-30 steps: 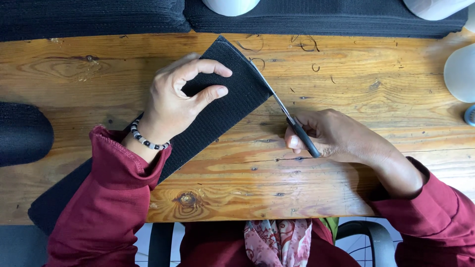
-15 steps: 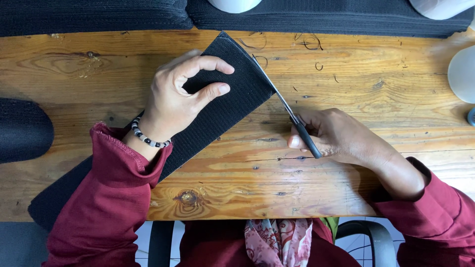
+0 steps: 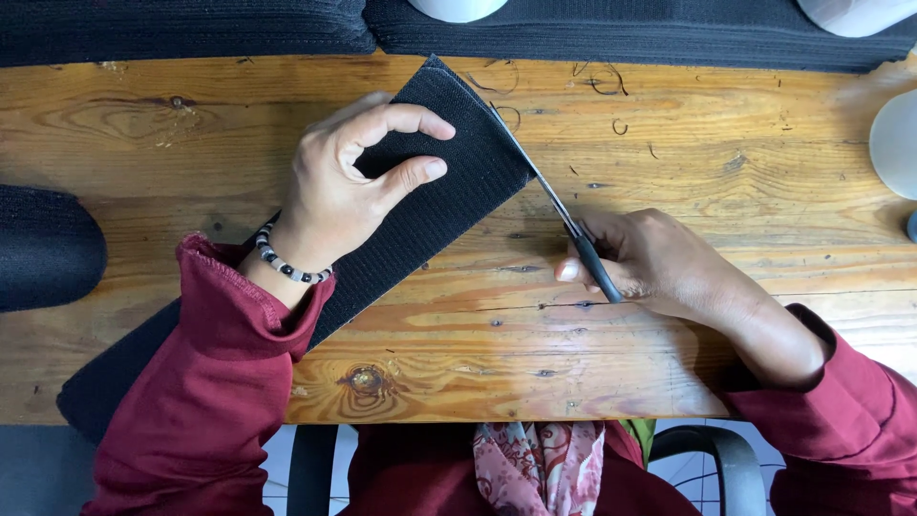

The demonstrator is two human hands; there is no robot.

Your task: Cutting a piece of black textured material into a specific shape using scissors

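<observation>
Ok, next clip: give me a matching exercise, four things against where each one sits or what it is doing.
Things:
1. wide black elastic band
2. black-handled scissors
3. black-and-white beaded bracelet
4. stack of black fabric strips

Places or states:
A. along the far edge of the wooden table
B. on the left wrist
C. held in the right hand, blades at the band's end
D. pressed flat under the left hand

Pairs: 1-D, 2-C, 3-B, 4-A
</observation>
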